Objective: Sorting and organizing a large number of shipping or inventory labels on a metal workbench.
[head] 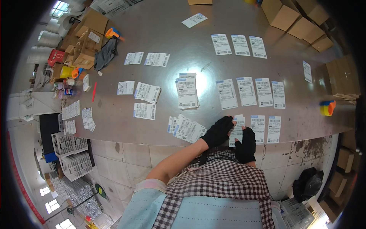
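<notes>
Both my hands wear black gloves that leave the fingertips bare. A white printed label (236, 131) with a blue top strip lies between them near the table's front edge. My left hand (218, 131) is at its left side, fingertips by its upper left edge. My right hand (246, 145) is at its right side, thumb and forefinger apart over it. Whether either hand grips the label is hidden. Two more labels, one (258, 128) beside the other (274, 129), lie to the right. Left of my left hand is a fanned pile of labels (187, 129).
A thicker label stack (186, 91) lies mid-table, with label rows around it. Tape dispensers (327, 108) and cardboard boxes (343, 75) stand at the right. At the left are a grey cloth (106, 54), a red stick (94, 92) and an opened carton (87, 47).
</notes>
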Demonstrator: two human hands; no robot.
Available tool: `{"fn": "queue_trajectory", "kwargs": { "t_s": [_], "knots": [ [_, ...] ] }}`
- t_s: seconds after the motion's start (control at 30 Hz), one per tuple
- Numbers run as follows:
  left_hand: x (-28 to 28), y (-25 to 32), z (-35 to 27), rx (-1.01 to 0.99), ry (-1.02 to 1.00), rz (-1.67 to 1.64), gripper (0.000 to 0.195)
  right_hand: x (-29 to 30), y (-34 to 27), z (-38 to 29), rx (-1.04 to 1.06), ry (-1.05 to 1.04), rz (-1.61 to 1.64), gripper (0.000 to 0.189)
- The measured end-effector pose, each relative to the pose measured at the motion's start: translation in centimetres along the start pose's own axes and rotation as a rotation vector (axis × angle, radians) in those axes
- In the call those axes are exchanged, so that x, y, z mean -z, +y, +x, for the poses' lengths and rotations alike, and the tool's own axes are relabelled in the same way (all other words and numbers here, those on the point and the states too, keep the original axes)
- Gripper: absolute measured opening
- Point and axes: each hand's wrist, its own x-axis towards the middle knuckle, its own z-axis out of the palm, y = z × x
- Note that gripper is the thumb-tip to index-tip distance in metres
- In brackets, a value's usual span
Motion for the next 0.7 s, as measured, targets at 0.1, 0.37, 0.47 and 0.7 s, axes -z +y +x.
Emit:
{"fn": "queue_trajectory", "kwargs": {
  "t_s": [0.1,0.37,0.47,0.7],
  "knots": [
    [3.3,-0.6,-0.4,-0.001,0.139,0.149,0.040,0.0,0.1,-0.6,0.038,0.062,0.042,0.062],
    [14.5,-7.6,-2.2,0.276,0.088,0.275,0.047,1.5,-1.9,0.9,0.099,0.021,0.113,0.049],
    [15.1,-8.6,-2.1,0.219,0.039,0.291,0.049,1.8,-3.1,1.6,0.144,0.015,0.078,0.044],
    [14.9,-10.0,-2.3,0.148,0.083,0.215,0.049,2.0,-4.3,2.4,0.177,0.022,0.080,0.039]
  ]
}}
